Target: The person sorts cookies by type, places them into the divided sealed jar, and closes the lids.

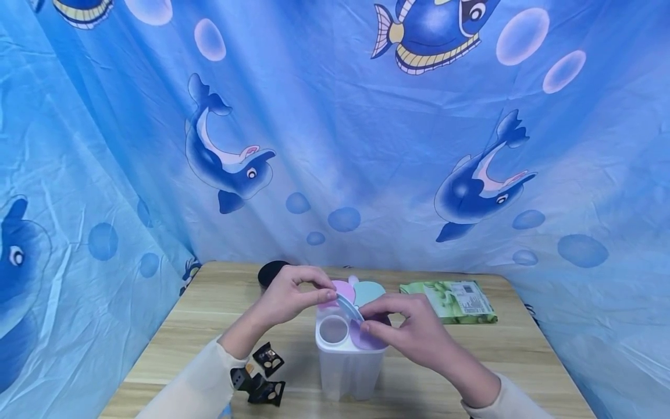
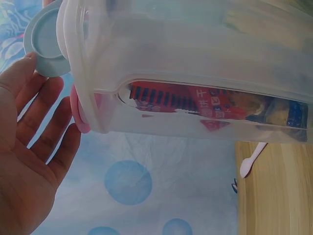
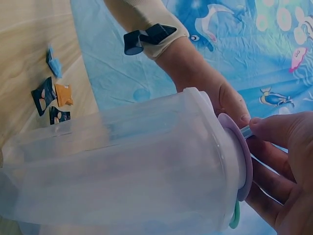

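Note:
A tall translucent storage container [image 1: 349, 369] stands on the table, with several round lids on its top. The front-left round opening [image 1: 333, 330] is uncovered. Above it both hands hold a small round blue-grey lid [image 1: 349, 307], tilted on edge. My left hand [image 1: 298, 294] pinches its left edge between thumb and fingers; the left wrist view shows the lid's ringed face. My right hand [image 1: 413, 329] pinches the opposite edge, over the purple lid [image 3: 238, 156]. Pink [image 1: 343, 288] and green [image 1: 369, 290] lids cover the back openings. Red packaging [image 2: 171, 100] shows through the container's wall.
Small black packets [image 1: 268, 358] lie left of the container, with an orange packet [image 3: 64, 95] and a blue one [image 3: 54, 62] near them. A green printed bag [image 1: 452, 301] lies at the back right. A black round object [image 1: 272, 272] stands behind my left hand. A pink spoon [image 2: 252, 161] lies on the table.

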Demonstrator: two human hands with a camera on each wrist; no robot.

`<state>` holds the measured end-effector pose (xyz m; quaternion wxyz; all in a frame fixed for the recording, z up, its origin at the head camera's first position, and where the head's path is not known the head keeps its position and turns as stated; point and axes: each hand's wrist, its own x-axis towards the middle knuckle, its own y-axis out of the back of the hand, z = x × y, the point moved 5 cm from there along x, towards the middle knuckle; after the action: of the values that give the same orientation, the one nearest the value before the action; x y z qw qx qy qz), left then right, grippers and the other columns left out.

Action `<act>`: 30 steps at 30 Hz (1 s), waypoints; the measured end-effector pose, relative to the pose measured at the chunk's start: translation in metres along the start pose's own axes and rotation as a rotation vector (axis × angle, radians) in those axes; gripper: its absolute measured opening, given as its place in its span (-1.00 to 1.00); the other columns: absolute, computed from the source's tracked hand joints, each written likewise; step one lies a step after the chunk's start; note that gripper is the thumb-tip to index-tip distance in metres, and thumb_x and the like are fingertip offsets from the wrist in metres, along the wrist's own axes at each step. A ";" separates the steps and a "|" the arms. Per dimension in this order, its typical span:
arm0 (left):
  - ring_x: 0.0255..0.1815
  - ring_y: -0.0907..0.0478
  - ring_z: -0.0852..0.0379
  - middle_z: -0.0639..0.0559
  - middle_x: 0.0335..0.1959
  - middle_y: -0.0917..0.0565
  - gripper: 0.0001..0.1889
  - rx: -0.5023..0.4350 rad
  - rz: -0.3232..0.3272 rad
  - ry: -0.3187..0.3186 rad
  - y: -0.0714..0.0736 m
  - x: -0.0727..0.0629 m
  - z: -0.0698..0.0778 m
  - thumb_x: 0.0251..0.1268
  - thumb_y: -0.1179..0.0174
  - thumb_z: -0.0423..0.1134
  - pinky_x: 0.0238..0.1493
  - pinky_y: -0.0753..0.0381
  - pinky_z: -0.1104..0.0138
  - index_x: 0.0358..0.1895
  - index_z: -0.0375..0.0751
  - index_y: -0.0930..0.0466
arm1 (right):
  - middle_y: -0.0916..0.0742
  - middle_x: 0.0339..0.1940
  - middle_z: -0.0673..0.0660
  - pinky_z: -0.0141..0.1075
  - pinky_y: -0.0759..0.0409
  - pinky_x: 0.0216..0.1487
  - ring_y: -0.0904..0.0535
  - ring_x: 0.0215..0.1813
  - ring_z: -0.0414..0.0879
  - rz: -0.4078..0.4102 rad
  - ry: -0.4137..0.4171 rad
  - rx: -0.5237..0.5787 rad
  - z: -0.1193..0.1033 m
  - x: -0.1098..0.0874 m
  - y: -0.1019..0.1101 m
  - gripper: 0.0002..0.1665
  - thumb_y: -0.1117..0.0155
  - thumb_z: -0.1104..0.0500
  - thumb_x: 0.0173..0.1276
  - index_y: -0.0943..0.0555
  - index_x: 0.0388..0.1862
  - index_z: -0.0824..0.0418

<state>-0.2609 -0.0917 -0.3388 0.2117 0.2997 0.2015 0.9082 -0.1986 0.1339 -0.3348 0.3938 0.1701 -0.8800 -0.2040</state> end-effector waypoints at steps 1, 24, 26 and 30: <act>-0.15 -0.70 0.17 0.23 -0.21 -0.78 -0.89 0.007 0.004 -0.006 0.000 -0.001 0.001 0.30 -0.43 -0.19 -0.02 -0.66 0.26 -0.15 0.00 -0.81 | -0.80 -0.31 -0.13 -0.34 -0.68 -0.33 -0.69 -0.34 -0.26 0.000 -0.001 -0.002 0.000 0.000 0.000 -0.79 -0.53 0.24 0.28 -0.81 -0.12 0.04; -0.26 -0.65 0.23 0.17 -0.17 -0.74 -0.89 0.210 0.074 0.238 0.039 -0.060 -0.046 0.48 -0.26 -0.12 -0.24 -0.68 0.31 -0.05 0.12 -0.73 | -0.81 -0.33 -0.15 -0.31 -0.70 -0.33 -0.71 -0.35 -0.26 0.028 -0.033 -0.002 -0.001 -0.002 0.000 -0.85 -0.54 0.22 0.28 -0.82 -0.17 0.05; -0.22 -0.65 0.23 0.18 -0.18 -0.74 -0.90 0.242 0.017 0.303 0.040 -0.064 -0.057 0.47 -0.26 -0.11 -0.22 -0.67 0.33 -0.07 0.10 -0.73 | -0.81 -0.33 -0.15 -0.32 -0.70 -0.33 -0.72 -0.35 -0.26 0.033 -0.030 -0.007 -0.001 -0.001 0.000 -0.85 -0.54 0.23 0.27 -0.82 -0.18 0.06; -0.18 -0.62 0.19 0.17 -0.21 -0.72 -0.84 0.286 -0.136 0.401 0.040 -0.078 -0.083 0.47 -0.25 -0.08 -0.23 -0.62 0.35 -0.06 0.00 -0.73 | -0.81 -0.34 -0.15 -0.35 -0.69 -0.33 -0.71 -0.35 -0.26 0.036 -0.037 -0.019 -0.002 -0.001 0.001 -0.85 -0.55 0.23 0.26 -0.82 -0.19 0.06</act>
<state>-0.2671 -0.1839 -0.4162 0.1836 0.1264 0.3857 0.8953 -0.1967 0.1345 -0.3335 0.3828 0.1468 -0.8880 -0.2082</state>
